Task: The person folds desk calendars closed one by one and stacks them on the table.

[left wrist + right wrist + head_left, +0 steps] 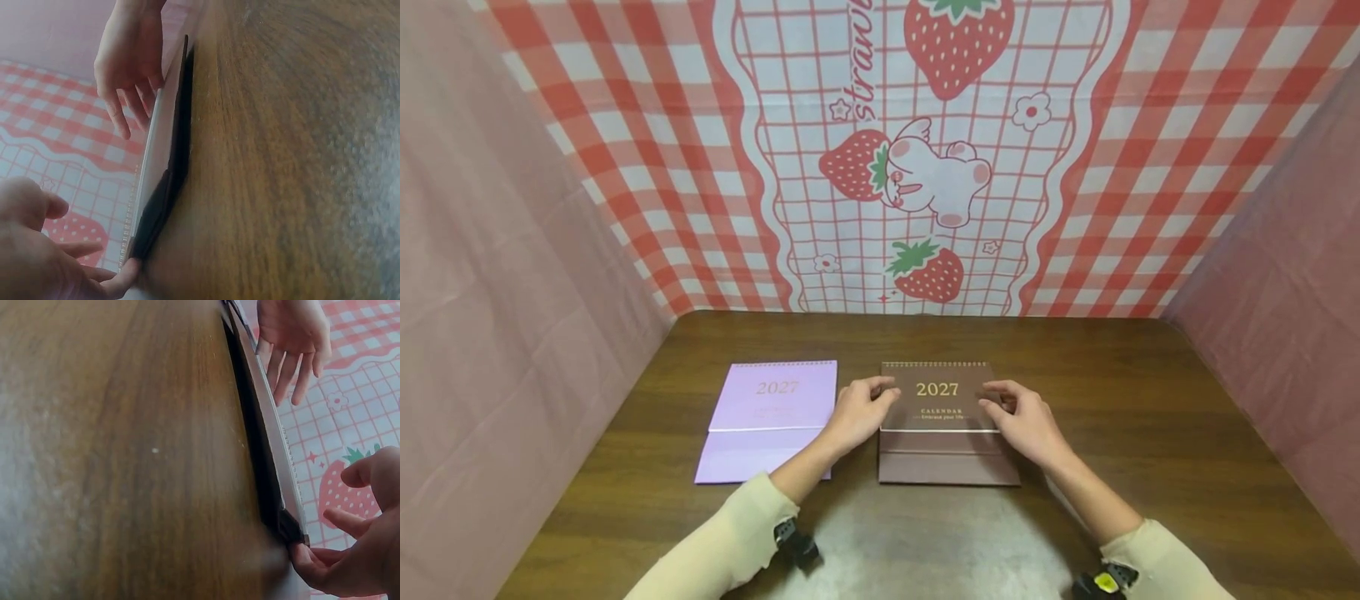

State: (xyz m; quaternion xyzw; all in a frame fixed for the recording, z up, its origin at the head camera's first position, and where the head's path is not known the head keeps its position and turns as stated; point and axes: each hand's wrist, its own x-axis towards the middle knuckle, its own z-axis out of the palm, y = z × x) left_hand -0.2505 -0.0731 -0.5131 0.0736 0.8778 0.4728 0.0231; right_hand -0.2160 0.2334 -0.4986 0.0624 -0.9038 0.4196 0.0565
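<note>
A brown 2027 desk calendar (937, 408) stands on the table, its cover leaning back and its base toward me. My left hand (857, 410) is at its left side and my right hand (1026, 417) at its right. In the left wrist view, lower fingers of the left hand (59, 250) touch the calendar's near edge, thumb apart from it. The right wrist view shows the right hand (359, 540) likewise, fingers at the bottom corner and thumb off the cover. Left of it is a lilac 2027 desk calendar (767, 417), partly behind my left hand and forearm.
Both calendars share a dark wooden table (1150, 400). Behind the table hangs a red-checked strawberry cloth (925, 250), with pink curtains (512, 292) on both sides. Each wrist carries a black strapped device (796, 543) over a pale sleeve (718, 542).
</note>
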